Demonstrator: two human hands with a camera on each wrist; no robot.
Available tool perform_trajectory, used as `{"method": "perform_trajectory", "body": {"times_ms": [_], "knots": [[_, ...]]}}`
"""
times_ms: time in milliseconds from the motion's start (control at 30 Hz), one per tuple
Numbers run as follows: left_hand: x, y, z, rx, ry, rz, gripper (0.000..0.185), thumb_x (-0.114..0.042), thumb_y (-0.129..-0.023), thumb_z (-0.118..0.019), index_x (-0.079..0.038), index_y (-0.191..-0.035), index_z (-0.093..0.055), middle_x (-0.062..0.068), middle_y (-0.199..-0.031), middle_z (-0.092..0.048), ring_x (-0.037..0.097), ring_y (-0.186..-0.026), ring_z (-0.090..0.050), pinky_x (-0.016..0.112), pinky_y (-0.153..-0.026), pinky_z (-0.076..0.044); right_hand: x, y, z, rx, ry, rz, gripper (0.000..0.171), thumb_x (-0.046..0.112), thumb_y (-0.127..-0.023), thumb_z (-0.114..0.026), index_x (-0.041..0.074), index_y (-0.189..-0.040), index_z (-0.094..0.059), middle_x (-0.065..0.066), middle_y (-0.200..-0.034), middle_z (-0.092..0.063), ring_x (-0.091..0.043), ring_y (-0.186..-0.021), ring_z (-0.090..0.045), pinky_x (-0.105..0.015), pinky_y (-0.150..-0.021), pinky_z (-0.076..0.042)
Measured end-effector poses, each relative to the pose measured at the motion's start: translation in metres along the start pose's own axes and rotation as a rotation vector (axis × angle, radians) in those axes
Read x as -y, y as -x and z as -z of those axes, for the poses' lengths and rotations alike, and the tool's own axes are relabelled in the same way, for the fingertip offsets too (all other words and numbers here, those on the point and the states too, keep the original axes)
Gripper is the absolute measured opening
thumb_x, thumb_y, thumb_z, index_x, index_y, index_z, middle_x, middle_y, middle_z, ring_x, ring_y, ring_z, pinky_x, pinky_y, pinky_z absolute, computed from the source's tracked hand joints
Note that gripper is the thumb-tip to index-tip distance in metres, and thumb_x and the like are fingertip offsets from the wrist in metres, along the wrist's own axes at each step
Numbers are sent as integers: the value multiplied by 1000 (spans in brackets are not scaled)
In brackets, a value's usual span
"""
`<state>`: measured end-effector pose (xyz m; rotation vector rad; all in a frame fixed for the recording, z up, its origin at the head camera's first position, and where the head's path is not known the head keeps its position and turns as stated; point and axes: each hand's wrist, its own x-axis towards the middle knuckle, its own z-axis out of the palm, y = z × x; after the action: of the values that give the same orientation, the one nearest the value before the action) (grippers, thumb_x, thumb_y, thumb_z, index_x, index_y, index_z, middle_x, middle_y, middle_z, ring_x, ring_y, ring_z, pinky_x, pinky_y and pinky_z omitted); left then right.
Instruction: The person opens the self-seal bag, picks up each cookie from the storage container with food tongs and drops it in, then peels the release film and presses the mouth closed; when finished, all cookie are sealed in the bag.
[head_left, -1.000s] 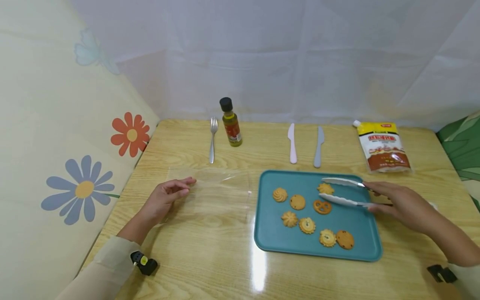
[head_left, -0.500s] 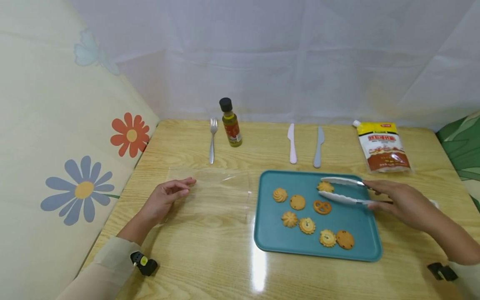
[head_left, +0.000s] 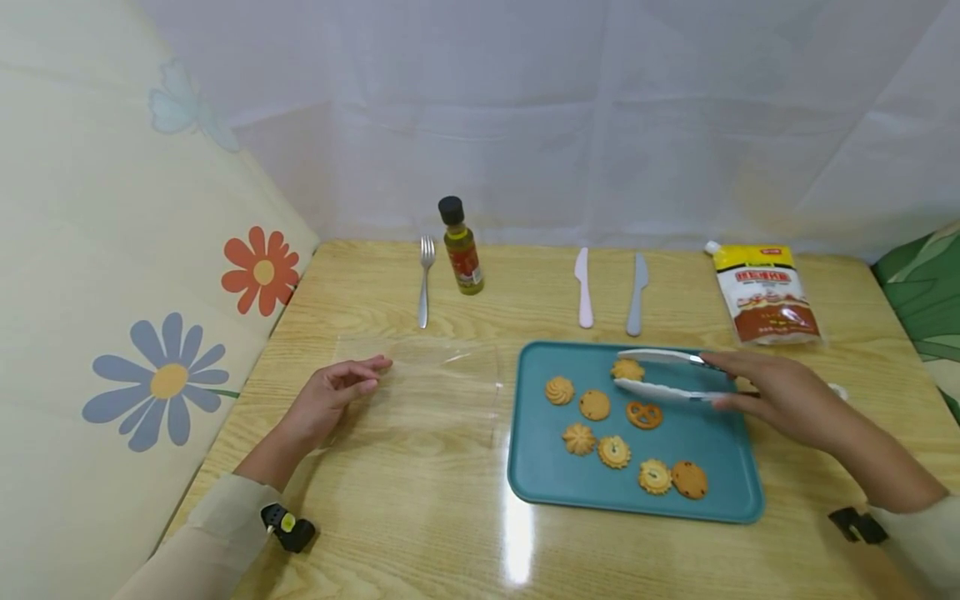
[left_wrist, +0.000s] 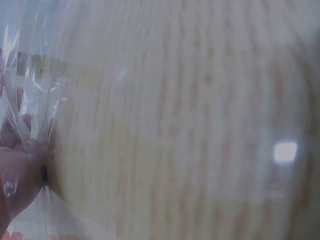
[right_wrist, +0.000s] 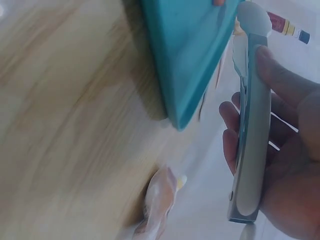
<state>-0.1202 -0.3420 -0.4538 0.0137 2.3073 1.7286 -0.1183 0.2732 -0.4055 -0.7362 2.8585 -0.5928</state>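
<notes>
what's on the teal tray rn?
Eight cookies on the teal tray; one cookie sits between the tongs tips, partly covered. Right hand holds the tongs over it.

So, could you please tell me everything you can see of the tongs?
The tongs are pale, whitish with metallic-looking arms, long and slim. The right hand grips their rear end, holding them roughly level over the far part of the teal tray. Their two tips point left and close on a swirled biscuit.
</notes>
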Motion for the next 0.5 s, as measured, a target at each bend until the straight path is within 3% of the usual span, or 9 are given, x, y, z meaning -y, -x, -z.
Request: {"method": "perform_trajectory", "body": {"times_ms": [233,500], "knots": [[0,0,-1,1,25,-2,34,-24,-101,-68,7,-116,-68,-8,-138,-66,-6,-131,-50,10,-103,-41,12,-15,-1,-6,-11,54,61,30,-93,-79,6,-145,-58,-16,-126,-71,-30,-103,-71,-55,-83,-57],[1,0,0,2,32,-10,34,-24,-101,-68,7,-116,-68,-9,-137,-67,-6,-132,-50,10,-103,-41,27,-29,-4,-28,-7,115,60,30,-92,-79,8,-145,-60,-18,-134,-67,-30,-103,-72,-54,-83,-58]]}}
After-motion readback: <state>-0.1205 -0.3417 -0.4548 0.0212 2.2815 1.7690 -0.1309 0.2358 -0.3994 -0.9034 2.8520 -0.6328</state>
